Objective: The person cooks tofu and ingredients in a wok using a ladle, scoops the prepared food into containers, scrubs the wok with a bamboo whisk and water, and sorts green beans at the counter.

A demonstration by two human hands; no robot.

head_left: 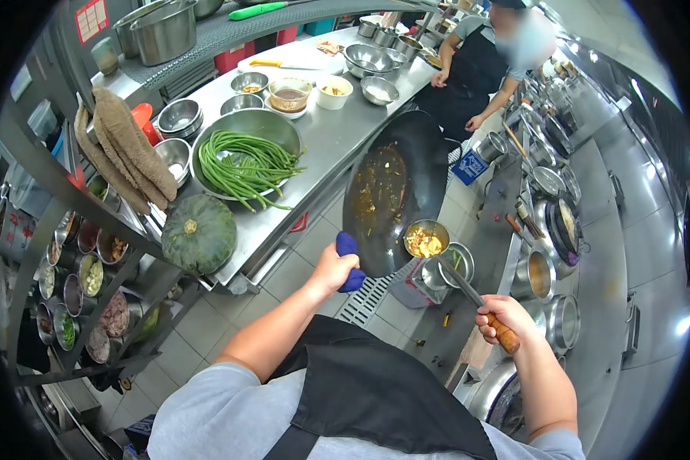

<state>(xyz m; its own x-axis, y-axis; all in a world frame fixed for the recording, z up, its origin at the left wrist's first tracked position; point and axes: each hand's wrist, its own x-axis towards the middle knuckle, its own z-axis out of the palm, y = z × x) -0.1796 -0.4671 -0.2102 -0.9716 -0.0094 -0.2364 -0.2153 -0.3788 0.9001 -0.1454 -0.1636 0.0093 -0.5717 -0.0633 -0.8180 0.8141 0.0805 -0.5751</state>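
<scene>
My left hand (334, 270) is closed around a folded purple cloth (350, 262) at the near edge of a large dark wok (422, 153). The wok is tilted, with oily brown residue and small bits on its inside. In my right hand (509, 320) is the wooden handle of a ladle (468, 290). The ladle's round bowl, at the wok's lower right edge, holds yellowish and brown chopped food (424, 242). Whether the bowl touches the wok, I cannot tell. Below the ladle stands a metal pot (458, 264) with something green inside.
On the left counter (272, 218) are a bowl of long green beans (241, 165), a green pumpkin (199, 234) and several small bowls. Brown towels (123, 149) hang nearby. A co-worker in a black apron (468, 77) stands beyond the wok. A stove line (544, 222) runs along the right.
</scene>
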